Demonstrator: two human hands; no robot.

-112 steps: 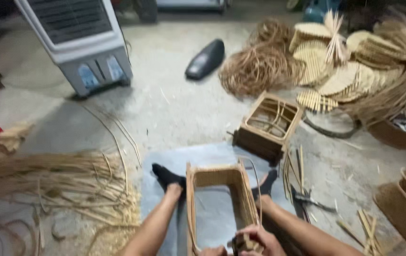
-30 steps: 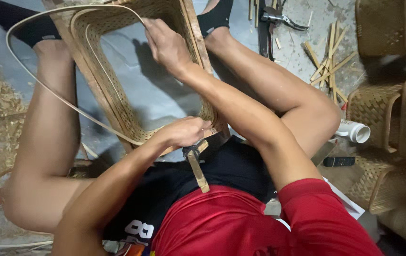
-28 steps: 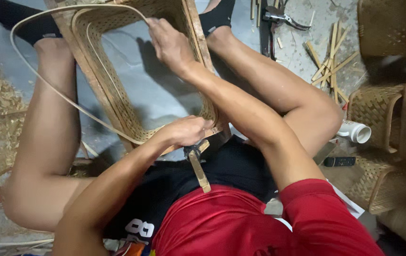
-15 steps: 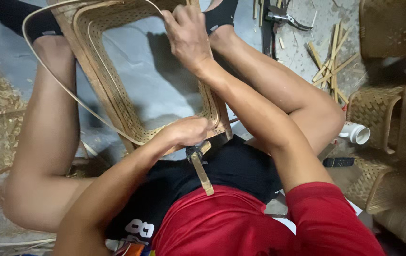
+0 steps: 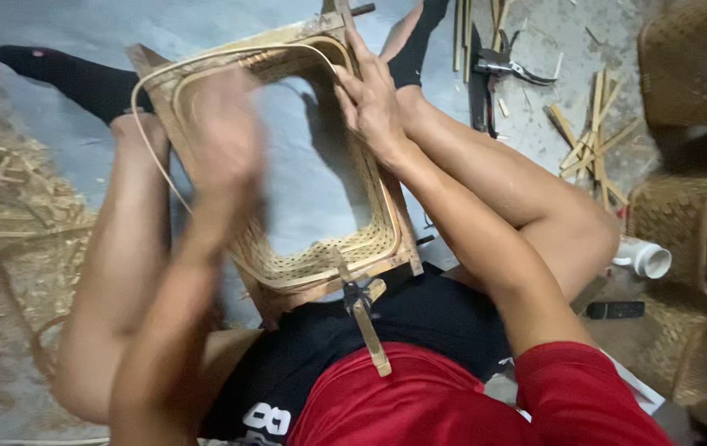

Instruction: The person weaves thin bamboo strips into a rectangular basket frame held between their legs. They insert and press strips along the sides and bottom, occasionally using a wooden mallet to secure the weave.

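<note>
Sitting on the floor with a rectangular woven cane basket in a pale wooden frame braced between the knees. Pressing the right hand against the far right corner of the rim, fingers spread flat along the weave rather than clenched, having slid up from the side of the frame. Lifting the left hand, up off the near edge where it was resting half a second ago; blurred with motion, so grip impossible to tell. Trailing just left of those fingers, a long pale cane strand, looping along the rim. Judging from this, pulling the strand through for another wrap. Lying beyond the right fingertips, metal pliers and split cane sticks.
</note>
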